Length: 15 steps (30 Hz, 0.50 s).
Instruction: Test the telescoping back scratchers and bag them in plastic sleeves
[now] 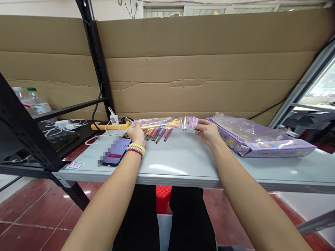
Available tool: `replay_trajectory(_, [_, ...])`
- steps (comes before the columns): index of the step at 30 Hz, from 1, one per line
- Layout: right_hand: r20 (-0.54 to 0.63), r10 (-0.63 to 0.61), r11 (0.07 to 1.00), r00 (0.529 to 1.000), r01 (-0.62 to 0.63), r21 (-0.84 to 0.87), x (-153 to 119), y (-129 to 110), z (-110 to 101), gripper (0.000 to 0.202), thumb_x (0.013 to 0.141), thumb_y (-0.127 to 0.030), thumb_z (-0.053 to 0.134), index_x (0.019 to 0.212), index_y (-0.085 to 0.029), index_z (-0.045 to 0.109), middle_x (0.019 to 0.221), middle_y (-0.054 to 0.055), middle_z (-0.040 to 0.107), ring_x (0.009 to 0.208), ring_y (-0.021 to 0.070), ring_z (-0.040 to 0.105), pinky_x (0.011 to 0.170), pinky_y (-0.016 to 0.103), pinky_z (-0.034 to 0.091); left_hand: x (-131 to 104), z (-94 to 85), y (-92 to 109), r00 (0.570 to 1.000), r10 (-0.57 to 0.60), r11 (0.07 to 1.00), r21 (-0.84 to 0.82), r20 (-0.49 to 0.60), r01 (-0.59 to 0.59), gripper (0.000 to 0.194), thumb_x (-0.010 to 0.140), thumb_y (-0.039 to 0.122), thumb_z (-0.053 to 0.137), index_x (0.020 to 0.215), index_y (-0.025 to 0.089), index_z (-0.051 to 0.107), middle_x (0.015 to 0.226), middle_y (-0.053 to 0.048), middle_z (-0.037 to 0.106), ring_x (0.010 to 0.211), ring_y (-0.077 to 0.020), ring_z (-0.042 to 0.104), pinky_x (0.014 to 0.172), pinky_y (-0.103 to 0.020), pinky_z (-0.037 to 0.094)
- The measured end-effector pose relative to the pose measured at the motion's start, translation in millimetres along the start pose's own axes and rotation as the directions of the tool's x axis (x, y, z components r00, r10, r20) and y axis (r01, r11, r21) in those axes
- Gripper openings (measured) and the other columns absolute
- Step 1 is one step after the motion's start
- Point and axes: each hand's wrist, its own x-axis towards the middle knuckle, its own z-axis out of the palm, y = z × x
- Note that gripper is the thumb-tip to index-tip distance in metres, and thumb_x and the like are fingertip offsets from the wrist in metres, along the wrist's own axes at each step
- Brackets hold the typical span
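Note:
A long clear plastic packet [159,123] with a yellow hand-shaped piece on a stick inside is stretched level above the table. My left hand [136,134] is closed round its left end. At the other end, my right hand [207,131] pinches the packet beside its small purple label [193,122]. Beneath and behind the packet lie several coloured sticks with metallic ends [159,136] on the table. A phone [115,154] with a lit screen rests left of them, next to my left wrist.
The grey-white table [178,165] carries a purple box [277,148] with clear plastic on it at right. A yellow power strip [99,126] with a white charger and cables sits at back left. Bottles [39,104] stand on the left shelf. Cardboard [196,69] rises behind.

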Motion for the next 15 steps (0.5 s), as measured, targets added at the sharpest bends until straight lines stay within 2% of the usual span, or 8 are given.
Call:
replay_trajectory(4, [0.016,-0.008,0.999,1.000,0.009,-0.051,-0.4,-1.1,-1.7,0.029,0.048,0.000,0.069,0.073,-0.015,0.067,0.062,0.002,0.065,0.049,0.0113,0.058,0.035,0.018,0.041,1.1,-1.0,-2.1,0.999,0.018,1.000,0.021,0.026,-0.018,0.017,0.084,0.025,0.056,0.072,0.016,0.049,0.065,0.003,0.051,0.052,-0.0085,0.055,0.054,-0.026,0.056])
replay_trajectory(10, [0.040,0.008,0.999,0.999,-0.006,-0.048,-2.4,-2.2,-1.6,0.021,0.051,0.002,0.067,0.066,-0.013,0.065,0.065,0.004,0.066,0.056,0.0140,0.062,0.047,0.025,0.057,0.7,-1.4,-2.0,0.998,0.050,0.998,0.041,0.023,-0.051,0.018,0.084,0.025,0.056,0.070,0.017,0.048,0.064,0.003,0.051,0.051,-0.0090,0.054,0.053,-0.026,0.055])
replay_trajectory(15, [0.053,0.018,0.999,0.998,-0.017,-0.036,-3.5,-3.4,-2.3,0.025,0.049,0.005,0.069,0.067,-0.012,0.065,0.066,0.004,0.066,0.055,0.0130,0.061,0.046,0.023,0.056,0.2,-0.9,-0.6,0.999,0.046,0.998,0.052,0.027,-0.048,0.017,0.084,0.025,0.056,0.071,0.016,0.049,0.064,0.002,0.053,0.052,-0.0101,0.056,0.055,-0.028,0.056])
